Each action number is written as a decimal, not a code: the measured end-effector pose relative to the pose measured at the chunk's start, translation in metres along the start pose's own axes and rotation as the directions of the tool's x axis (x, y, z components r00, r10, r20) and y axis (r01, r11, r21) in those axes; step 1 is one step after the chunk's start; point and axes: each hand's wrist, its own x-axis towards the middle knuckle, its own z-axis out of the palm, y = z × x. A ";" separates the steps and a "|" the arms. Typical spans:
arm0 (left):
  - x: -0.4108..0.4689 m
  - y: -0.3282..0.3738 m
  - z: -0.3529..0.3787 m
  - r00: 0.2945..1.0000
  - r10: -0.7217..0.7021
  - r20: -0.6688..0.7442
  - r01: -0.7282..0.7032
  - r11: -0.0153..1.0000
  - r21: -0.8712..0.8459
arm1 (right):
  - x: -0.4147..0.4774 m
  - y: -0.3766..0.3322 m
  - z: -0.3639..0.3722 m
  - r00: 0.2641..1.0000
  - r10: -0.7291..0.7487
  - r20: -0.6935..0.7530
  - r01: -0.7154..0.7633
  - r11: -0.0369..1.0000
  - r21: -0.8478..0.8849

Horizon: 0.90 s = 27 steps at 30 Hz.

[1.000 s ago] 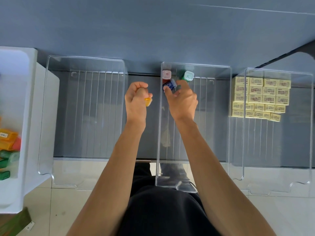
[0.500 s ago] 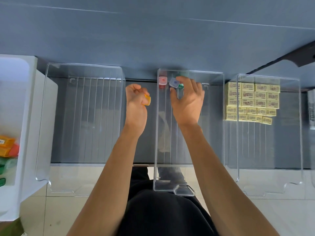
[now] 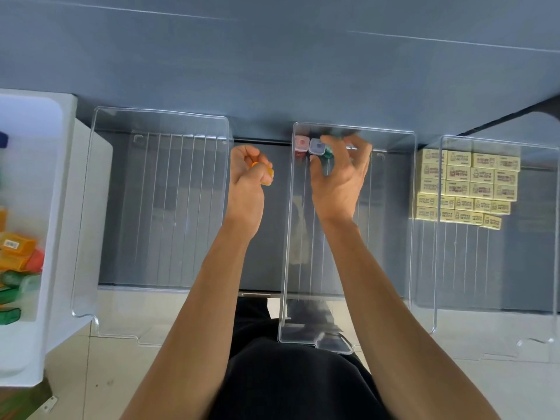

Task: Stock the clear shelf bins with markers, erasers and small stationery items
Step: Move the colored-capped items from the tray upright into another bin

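Well, the left hand (image 3: 247, 180) is up between the left bin (image 3: 157, 192) and the middle bin (image 3: 303, 244). Its grip is tight on a small orange box (image 3: 267, 173). The right hand (image 3: 339, 183) reaches to the back of the middle bin. Its fingers bend over a green box (image 3: 328, 154) that is mostly hidden, so I cannot tell if the grip holds it or only touches it. A red box (image 3: 301, 144) and a blue box (image 3: 316, 146) stand side by side just left of it. Yellow erasers (image 3: 466, 183) lie in rows in the right bin (image 3: 485, 268). A white tub (image 3: 60, 237) at the far left holds more boxes.
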 end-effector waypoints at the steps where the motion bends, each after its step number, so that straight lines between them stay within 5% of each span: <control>1: 0.000 0.000 0.000 1.000 0.004 0.004 -0.004 1.000 0.001 | 0.000 0.000 0.000 1.000 0.004 0.002 -0.004 1.000 0.019; 13: -0.006 0.001 0.009 1.000 0.021 -0.002 -0.021 0.999 0.034 | 0.011 0.008 -0.004 0.970 0.232 0.074 -0.243 0.943 0.226; 21: -0.012 0.007 0.011 0.975 0.209 -0.073 -0.210 0.978 -0.005 | 0.006 0.008 -0.020 0.942 0.253 0.220 -0.319 0.877 0.359; 27: -0.027 0.014 0.025 0.957 0.287 0.028 -0.288 0.957 0.030 | -0.012 0.008 -0.044 0.947 0.253 0.199 -0.313 0.872 0.377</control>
